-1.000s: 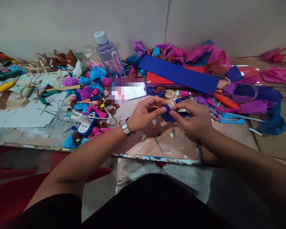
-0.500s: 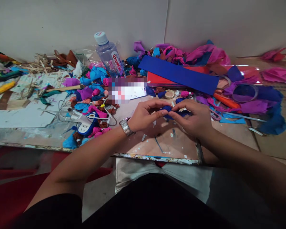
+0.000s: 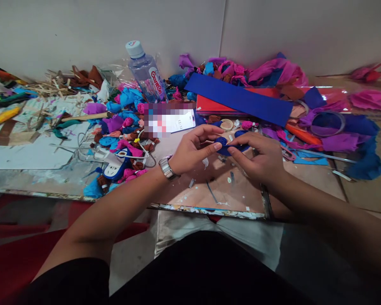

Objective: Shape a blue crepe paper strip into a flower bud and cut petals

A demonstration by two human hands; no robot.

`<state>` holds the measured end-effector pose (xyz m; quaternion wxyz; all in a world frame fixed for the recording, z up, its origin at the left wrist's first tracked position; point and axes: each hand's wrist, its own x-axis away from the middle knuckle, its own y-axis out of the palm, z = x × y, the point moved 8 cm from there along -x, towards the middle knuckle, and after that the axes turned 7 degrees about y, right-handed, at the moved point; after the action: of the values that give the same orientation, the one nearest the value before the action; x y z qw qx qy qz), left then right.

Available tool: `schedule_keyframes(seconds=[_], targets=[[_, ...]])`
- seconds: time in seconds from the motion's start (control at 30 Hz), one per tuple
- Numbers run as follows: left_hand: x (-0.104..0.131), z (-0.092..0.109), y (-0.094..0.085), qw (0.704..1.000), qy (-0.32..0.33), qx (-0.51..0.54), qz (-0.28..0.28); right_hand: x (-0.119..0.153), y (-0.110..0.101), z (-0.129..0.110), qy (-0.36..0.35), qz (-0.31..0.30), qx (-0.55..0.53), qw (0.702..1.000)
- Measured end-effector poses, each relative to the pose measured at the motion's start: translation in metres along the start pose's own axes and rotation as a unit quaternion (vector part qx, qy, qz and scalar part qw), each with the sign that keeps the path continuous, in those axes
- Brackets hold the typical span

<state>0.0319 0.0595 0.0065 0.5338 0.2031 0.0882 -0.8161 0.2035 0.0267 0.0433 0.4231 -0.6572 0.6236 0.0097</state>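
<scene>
We count two hands at one piece of blue crepe paper (image 3: 221, 140), right of centre in the frame, with a coiled bud at its left end. Our left hand (image 3: 195, 149) grips that bud between thumb and forefinger, the tips parted by its thickness, the other fingers loosely curved. Our right hand (image 3: 260, 156) pinches the paper just beside it, thumb and forefinger nearly together; its lower fingers are curled, and we cannot tell what they touch. Both hands partly cover the paper.

Behind them we see one phone (image 3: 180, 122), one upright bottle (image 3: 147, 78) at upper centre, and one long blue strip (image 3: 238, 99) lying over red sheets (image 3: 206, 104). One orange cutter (image 3: 305, 136) lies at right; one socket block (image 3: 114, 170) sits left of centre among crumpled paper pieces (image 3: 130, 98), too jumbled to count.
</scene>
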Motion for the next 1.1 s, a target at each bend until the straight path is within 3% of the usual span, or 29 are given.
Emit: schedule_keyframes(seconds=[0.17, 0.53, 0.93, 1.1], targets=[[0.0016, 0.0029, 0.0067, 0.999, -0.001, -0.004, -0.035, -0.0012, -0.0002, 0.0006, 0.016, -0.005, -0.014, 1.0], [-0.0003, 0.0064, 0.0033, 0.995, 0.043, -0.083, -0.045, 0.0016, 0.0035, 0.0001, -0.006, -0.009, -0.004, 1.0], [-0.0004, 0.0041, 0.0009, 0.999, 0.015, -0.03, -0.017, 0.0003, -0.0009, -0.0033, -0.008, -0.001, -0.005, 1.0], [0.0004, 0.0026, 0.0033, 0.999, 0.008, -0.023, -0.034, -0.0005, -0.0005, -0.0027, -0.007, -0.002, -0.004, 1.0]])
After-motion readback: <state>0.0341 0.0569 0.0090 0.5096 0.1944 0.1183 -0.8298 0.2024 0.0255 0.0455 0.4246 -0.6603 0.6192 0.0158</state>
